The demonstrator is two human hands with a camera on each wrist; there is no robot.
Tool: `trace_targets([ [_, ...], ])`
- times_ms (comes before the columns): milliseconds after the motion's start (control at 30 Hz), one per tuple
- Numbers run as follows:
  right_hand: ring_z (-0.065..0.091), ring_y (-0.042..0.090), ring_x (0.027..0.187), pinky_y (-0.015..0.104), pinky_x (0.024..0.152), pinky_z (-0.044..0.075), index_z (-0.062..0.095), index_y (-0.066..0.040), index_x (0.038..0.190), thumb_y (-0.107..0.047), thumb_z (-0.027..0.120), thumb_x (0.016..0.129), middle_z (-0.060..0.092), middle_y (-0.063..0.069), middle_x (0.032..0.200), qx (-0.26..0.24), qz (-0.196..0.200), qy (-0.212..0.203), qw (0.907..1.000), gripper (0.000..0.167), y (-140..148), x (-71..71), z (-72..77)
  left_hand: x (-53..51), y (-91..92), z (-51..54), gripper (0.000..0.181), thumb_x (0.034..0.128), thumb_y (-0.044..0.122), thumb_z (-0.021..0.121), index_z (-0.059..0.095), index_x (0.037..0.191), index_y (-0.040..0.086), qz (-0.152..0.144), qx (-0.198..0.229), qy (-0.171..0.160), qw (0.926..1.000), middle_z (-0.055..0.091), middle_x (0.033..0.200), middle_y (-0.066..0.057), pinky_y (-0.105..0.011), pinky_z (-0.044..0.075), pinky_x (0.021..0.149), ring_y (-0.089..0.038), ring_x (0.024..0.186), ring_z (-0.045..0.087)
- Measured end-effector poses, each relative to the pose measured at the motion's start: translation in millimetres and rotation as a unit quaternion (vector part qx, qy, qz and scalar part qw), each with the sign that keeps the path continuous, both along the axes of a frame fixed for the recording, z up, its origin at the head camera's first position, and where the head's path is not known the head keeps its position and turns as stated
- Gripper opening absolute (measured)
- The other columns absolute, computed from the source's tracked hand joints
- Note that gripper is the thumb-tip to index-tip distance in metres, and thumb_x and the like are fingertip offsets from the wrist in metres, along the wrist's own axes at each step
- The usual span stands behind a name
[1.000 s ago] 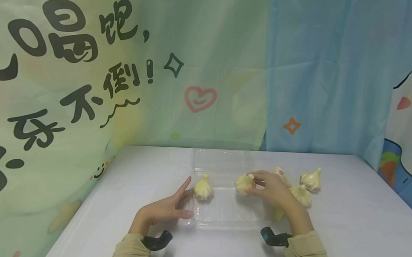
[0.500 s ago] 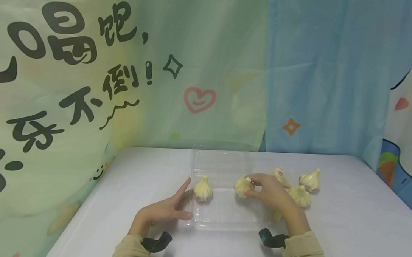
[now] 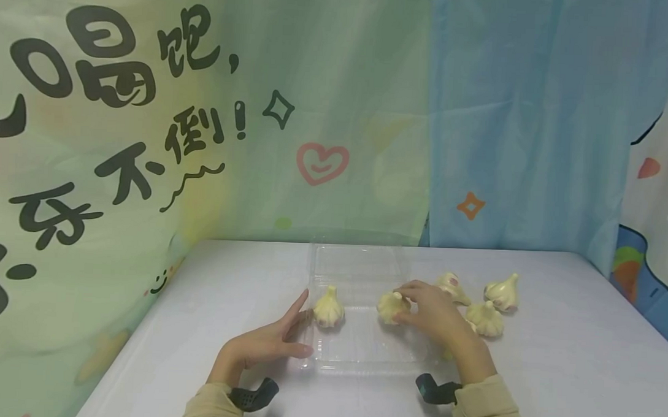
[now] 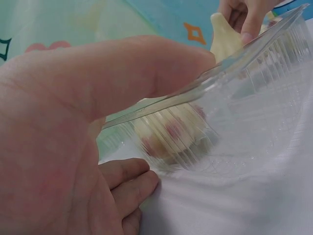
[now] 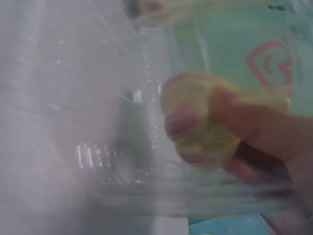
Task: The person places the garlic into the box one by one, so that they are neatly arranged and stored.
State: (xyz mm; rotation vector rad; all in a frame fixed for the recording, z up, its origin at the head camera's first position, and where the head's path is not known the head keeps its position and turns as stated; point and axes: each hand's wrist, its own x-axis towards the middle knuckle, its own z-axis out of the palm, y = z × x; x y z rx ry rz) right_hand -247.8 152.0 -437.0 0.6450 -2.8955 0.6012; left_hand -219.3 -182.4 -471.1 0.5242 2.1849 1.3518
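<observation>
My right hand pinches a garlic bulb between thumb and fingers, over the right part of a clear plastic box. The right wrist view shows the thumb pressed on the same garlic bulb. Inside the box, toward its left wall, another garlic bulb stands with its stem up. My left hand lies along the left side of the box, fingers and thumb extended. In the left wrist view its thumb touches the box's rim, and the other fingers rest on the tabletop.
Right of the box lie several more garlic bulbs, among them a near one, a far one and one partly behind my right hand. The box's clear lid stands open at the back, toward the printed curtain.
My right hand, with its garlic bulb, has shifted slightly left over the box. The left hand and the bulb inside the box stay in place.
</observation>
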Motion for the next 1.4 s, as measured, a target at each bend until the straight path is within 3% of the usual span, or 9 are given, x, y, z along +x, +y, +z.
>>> trace_targets([
  [333,0.064,0.028,0.099,0.049,0.081,0.050,0.069,-0.006,0.112,-0.026,0.079,0.075,0.068,0.010,0.113,-0.001,0.005,0.024,0.9997,0.044,-3,-1.4,-3.0,0.0,-0.1,-0.9,0.107,0.0827,0.039,0.071,-0.013,0.150,0.038,0.000,0.002,-0.001,1.0000,0.009,0.159,-0.019,-0.055,0.009,0.117,-0.034,0.147,0.007],
  [700,0.059,0.037,0.110,0.053,0.094,0.045,0.068,-0.003,0.112,-0.024,0.080,0.074,0.067,0.014,0.113,-0.036,0.014,0.032,0.9988,0.045,-6,0.9,-0.1,-1.5,-0.6,-3.7,0.107,0.0824,0.038,0.071,-0.011,0.150,0.040,0.006,-0.002,-0.007,1.0000,0.010,0.160,-0.016,-0.055,0.009,0.117,-0.033,0.148,0.008],
  [900,0.059,0.036,0.112,0.054,0.095,0.044,0.069,-0.006,0.113,-0.027,0.079,0.074,0.069,0.011,0.113,-0.042,-0.005,0.038,0.9984,0.045,0,-2.3,-6.0,-2.5,-1.3,-4.8,0.108,0.0816,0.039,0.072,-0.011,0.150,0.039,0.005,0.000,-0.004,1.0000,0.011,0.160,-0.016,-0.054,0.010,0.117,-0.032,0.148,0.009],
  [1400,0.060,0.034,0.113,0.059,0.094,0.042,0.068,-0.008,0.116,-0.028,0.078,0.075,0.068,0.010,0.117,-0.060,0.019,0.025,0.9977,0.046,6,-6.3,-16.5,-0.1,-0.5,1.0,0.108,0.0834,0.038,0.071,-0.014,0.151,0.034,-0.011,0.008,0.003,0.9999,0.011,0.159,-0.019,-0.054,0.011,0.117,-0.034,0.147,0.009],
])
